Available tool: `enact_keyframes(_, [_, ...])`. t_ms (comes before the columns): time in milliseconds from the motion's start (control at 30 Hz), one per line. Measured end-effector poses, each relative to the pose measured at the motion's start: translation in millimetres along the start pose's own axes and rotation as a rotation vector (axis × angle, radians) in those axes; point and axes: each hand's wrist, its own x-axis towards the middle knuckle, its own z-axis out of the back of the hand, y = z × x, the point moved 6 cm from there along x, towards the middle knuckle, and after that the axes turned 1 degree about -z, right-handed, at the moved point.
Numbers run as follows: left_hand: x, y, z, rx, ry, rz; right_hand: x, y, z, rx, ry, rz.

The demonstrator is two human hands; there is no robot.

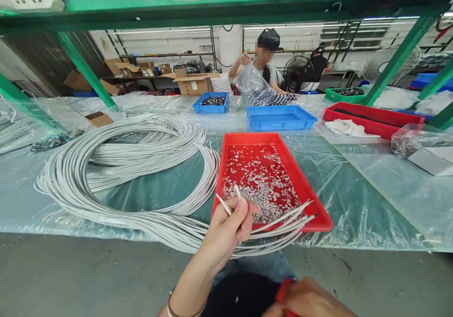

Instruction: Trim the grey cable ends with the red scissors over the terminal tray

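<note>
My left hand [226,229] is closed in a pinch on white cables; two short cable ends [224,205] poke up past the thumb and fingers. It is over the near left part of a red tray [320,218] strewn with small shiny metal pieces [272,196]. More loose cable ends [300,222] run behind the hand to the right, across the tray's near rim. A big coil of white cable [67,189] lies to the left. Low at the frame's bottom, my right hand [307,300], blurred, is wrapped round a red-handled tool [284,289]; the tool's working end is hidden.
A blue tray [283,119] stands behind the red one, and another blue tray [211,108] holds dark parts. A long red bin [375,119] and white cloth [348,127] are at right. Green frame beams [141,1] cross overhead. Across the table a person [264,71] handles clear plastic.
</note>
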Motion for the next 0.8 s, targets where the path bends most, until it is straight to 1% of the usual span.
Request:
enact_keyframes(167, [2.7, -4.2, 3.6, -0.071, 0.036, -0.014, 24.5, -14.5, -36.0, -0.135, 0.105, 0.073])
enact_keyframes(267, [3.5, -6.2, 5.7, -0.106, 0.044, -0.022, 36.6, -23.1, -49.1, -0.202, 0.118, 0.113])
enact_keyframes(433, [4.0, -5.2, 5.2, -0.128, 0.057, -0.021, 40.4, -27.5, -51.3, -0.224, 0.153, 0.207])
enact_keyframes(567, [3.7, -4.5, 4.9, -0.130, 0.068, -0.013, 42.1, -24.4, -49.5, -0.169, 0.183, 0.285])
enact_keyframes(667, [3.4, -4.4, 5.2, -0.124, 0.078, -0.006, 45.2, -21.5, -54.3, -0.118, 0.232, 0.345])
enact_keyframes(733, [3.2, -4.1, 5.3, -0.119, 0.088, -0.002, 48.5, -20.0, -55.4, -0.097, 0.237, 0.342])
enact_keyframes(800, [3.0, -3.9, 5.3, -0.115, 0.097, 0.001, 51.3, -17.0, -52.1, -0.070, 0.217, 0.308])
